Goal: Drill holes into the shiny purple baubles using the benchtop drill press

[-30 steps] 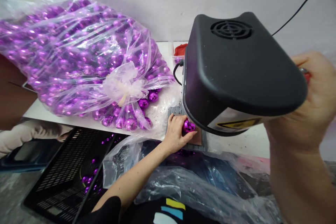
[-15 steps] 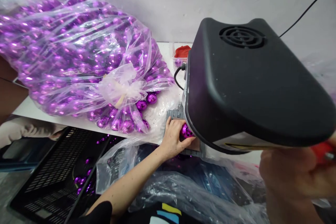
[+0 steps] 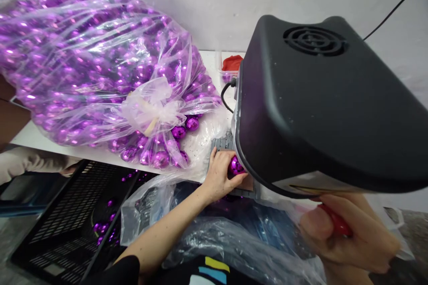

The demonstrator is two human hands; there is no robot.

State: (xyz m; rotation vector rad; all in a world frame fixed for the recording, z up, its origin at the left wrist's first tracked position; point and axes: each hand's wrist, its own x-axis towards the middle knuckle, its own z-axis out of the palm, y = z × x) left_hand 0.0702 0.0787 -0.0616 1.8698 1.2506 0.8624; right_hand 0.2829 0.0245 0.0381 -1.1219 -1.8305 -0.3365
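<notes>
Left hand (image 3: 219, 176) pinching a purple ball (image 3: 235, 167) on the grey plate (image 3: 222, 144) under the black machine head (image 3: 321, 107). Right hand (image 3: 351, 231) wrapped round a red handle (image 3: 337, 225), low at the near right. Clear bag of purple balls (image 3: 96, 67) lying on the white table (image 3: 26, 136), knotted end toward the machine. Black crate (image 3: 67, 218) below, a few balls inside.

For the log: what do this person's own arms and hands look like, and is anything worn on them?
Both hands are bare: no gloves, rings or watch show. The left hand leads to a bare forearm, with a short black sleeve starting near the elbow. The right hand is close to the camera and blurred; only its wrist shows, uncovered. The black garment's front carries yellow, blue and white stripes.
</notes>
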